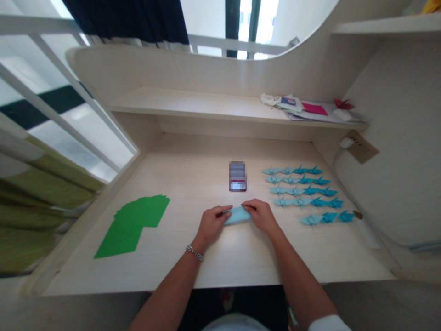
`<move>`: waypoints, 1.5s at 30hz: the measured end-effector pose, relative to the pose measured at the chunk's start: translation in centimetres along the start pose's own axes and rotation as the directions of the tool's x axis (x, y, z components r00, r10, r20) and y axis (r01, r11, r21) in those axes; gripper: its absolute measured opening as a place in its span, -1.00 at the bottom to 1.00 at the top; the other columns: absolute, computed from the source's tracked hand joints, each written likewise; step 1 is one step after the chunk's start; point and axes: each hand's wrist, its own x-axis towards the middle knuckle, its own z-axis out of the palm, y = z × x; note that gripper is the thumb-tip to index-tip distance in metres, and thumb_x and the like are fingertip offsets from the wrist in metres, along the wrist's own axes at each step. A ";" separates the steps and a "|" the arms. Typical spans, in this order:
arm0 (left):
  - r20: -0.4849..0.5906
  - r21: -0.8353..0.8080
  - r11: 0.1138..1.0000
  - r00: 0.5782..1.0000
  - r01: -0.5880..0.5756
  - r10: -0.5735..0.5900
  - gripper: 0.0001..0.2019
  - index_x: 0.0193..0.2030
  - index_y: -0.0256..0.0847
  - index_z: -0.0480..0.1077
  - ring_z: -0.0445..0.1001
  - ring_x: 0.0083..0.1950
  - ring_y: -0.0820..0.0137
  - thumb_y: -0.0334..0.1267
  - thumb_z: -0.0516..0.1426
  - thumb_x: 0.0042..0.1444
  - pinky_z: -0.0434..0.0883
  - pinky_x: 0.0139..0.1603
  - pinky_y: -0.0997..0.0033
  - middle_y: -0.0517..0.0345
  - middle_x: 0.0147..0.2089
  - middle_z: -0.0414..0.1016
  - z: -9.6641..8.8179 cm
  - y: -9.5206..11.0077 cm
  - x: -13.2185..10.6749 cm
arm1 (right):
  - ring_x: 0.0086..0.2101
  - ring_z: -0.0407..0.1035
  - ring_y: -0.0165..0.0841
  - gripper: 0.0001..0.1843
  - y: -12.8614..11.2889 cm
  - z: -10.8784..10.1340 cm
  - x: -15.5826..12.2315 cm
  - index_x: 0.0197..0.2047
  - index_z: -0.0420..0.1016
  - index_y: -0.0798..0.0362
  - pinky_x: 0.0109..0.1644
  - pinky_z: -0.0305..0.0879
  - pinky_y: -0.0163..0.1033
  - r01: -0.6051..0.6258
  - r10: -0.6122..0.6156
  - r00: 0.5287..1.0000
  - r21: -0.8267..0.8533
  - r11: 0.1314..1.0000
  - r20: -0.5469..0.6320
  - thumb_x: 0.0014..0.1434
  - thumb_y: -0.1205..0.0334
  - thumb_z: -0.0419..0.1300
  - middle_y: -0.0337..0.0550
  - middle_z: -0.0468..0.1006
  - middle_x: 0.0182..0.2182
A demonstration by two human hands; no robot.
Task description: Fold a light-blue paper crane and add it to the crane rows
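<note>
A folded piece of light blue paper (237, 215) lies flat on the pale wooden desk (241, 262), near its middle and close to the front edge. The left hand (212, 223) sits at 9 o'clock of the paper, its fingers drawn together and pinched on the paper's left end. The right hand (262, 215) sits at 3 o'clock, fingers likewise closed down on the right end, so the paper is held between the 2 hands. A metal bracelet (195, 253) circles the left wrist. At 12 o'clock from the paper, just beyond the fingertips, a phone (237, 176) lies on the desk, its screen blurred. Toward 2 o'clock, paper cranes (303, 193) in light and darker blue stand in 5 rows, well apart from the hands. Toward 9 o'clock, a fanned stack of green paper sheets (134, 225) rests near the desk's left edge. On the shelf (193, 105) at the back, at 1 o'clock, loose papers (310, 110) are piled.
</note>
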 end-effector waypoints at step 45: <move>0.095 -0.104 0.993 0.995 0.050 -0.040 -0.72 -0.24 -0.26 0.52 0.50 -0.29 0.33 -0.13 0.10 0.07 0.41 -0.29 0.39 0.03 -0.27 0.58 2.3 1.9 1.3 | -0.23 0.48 -0.25 -0.77 0.7 1.2 -0.7 -0.21 0.58 0.02 -0.09 0.38 -0.14 -0.161 0.209 0.970 0.312 0.936 -0.125 0.06 0.24 0.16 -0.13 0.61 -0.26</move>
